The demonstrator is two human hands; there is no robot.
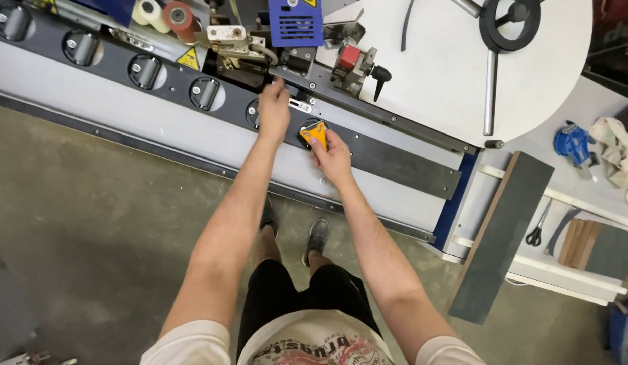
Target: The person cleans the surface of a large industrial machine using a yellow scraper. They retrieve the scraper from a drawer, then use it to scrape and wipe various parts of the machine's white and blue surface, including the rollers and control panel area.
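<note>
left hand (274,108) arm outstretched, fingertips on machine bed (395,159), holding nothing; right hand (333,157) pinching orange scraper (316,134).

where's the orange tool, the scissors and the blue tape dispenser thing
orange tool (316,134), head view, on its orange body above the right hand's fingers
scissors (536,230), head view, near the black handles
blue tool (573,143), head view, middle of its blue body; whether it is a tape dispenser is unclear

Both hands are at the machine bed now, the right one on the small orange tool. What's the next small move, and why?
Probably slide the small orange wedge-shaped tool along the black roller rail toward the left hand. The right hand grips it on the rail, while the left fingertips press at the metal mechanism just beyond.
</note>
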